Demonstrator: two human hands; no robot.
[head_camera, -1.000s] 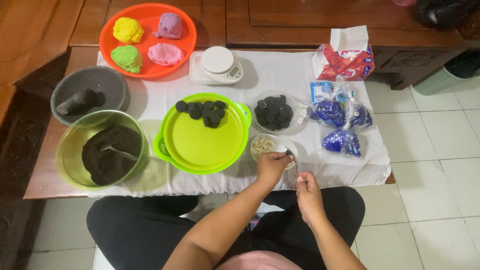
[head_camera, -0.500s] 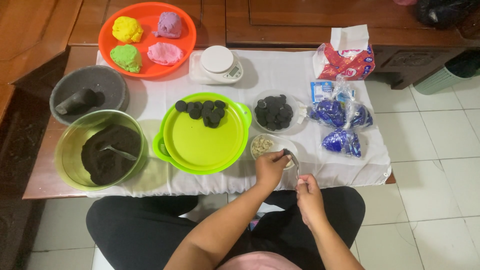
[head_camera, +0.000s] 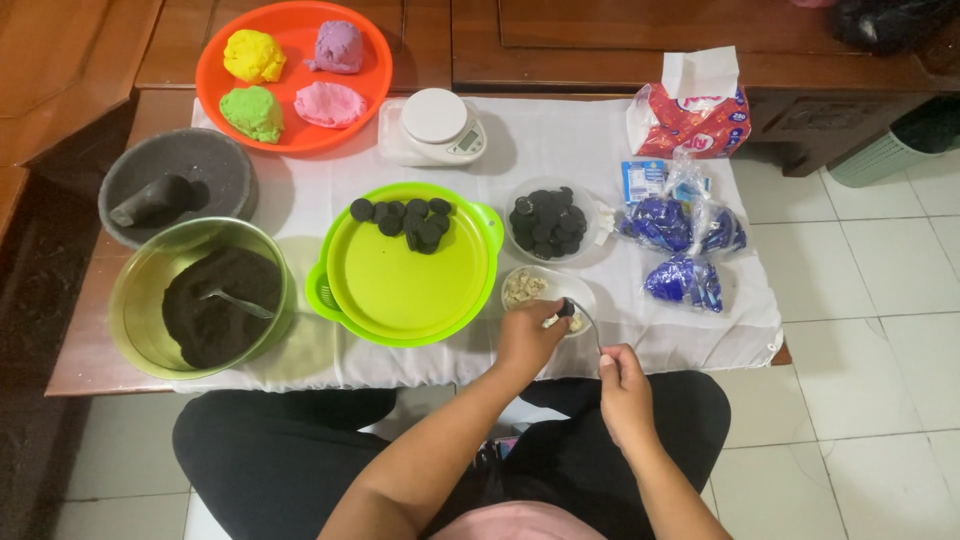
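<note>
Two hands over small bowl (head_camera: 548, 288): left hand (head_camera: 528, 338) pinches dark cookie (head_camera: 566, 309), right hand (head_camera: 624, 385) grips spoon (head_camera: 588, 322) against it; pose unchanged, scraping continues.

White cloth (head_camera: 560, 140) on the table, matt, lightly creased; bare wood table edge (head_camera: 75, 350) brown, semi-gloss. Upper left: orange plastic tray (head_camera: 375, 60), glossy, holding matt, lumpy dough balls (head_camera: 253, 55). White plastic scale (head_camera: 433, 127), smooth. Left: grey stone mortar (head_camera: 215, 165), rough and matt. Lower left: green bowl (head_camera: 140, 300), shiny, translucent-looking, with dark, matt crumbs (head_camera: 205, 320) and a metal spoon (head_camera: 235, 300). Centre: lime plastic plate (head_camera: 410, 285), glossy, with matt black cookies (head_camera: 405, 218). Clear plastic small bowl (head_camera: 585, 290) of pale cream. Right: glossy blue foil wrappers (head_camera: 685, 280), crinkled; red and white plastic bag (head_camera: 690, 120). Thin shiny metal spoon (head_camera: 585, 318) between left hand (head_camera: 530, 340) and right hand (head_camera: 625, 395). Floor tiles (head_camera: 860, 270) pale, smooth.
</note>
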